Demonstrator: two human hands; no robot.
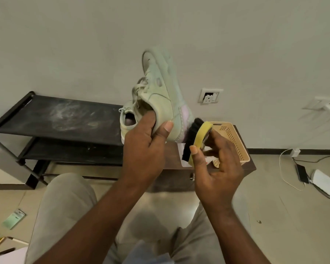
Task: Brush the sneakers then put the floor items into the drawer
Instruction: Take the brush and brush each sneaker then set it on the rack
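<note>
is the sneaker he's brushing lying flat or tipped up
Tipped up. The left hand holds the sneaker by its heel opening, toe pointing up toward the wall, while the right hand presses the brush against its heel.

Single head-worn wide-angle cam, no second view, so no overlap to report. It looked forward and down from above the person's lap; both forearms entered from the bottom edge. Close range: left hand (145, 147) and right hand (217, 168) sat mid-frame and large. Beyond the fingers (196, 155) lay the wall (84, 44); left of them the shoe rack (55, 119); below and to either side of them the floor (284, 216). Wide-angle bend showed at the frame edges. Sneaker (160, 88) above the fingers was motion-blurred.
</note>
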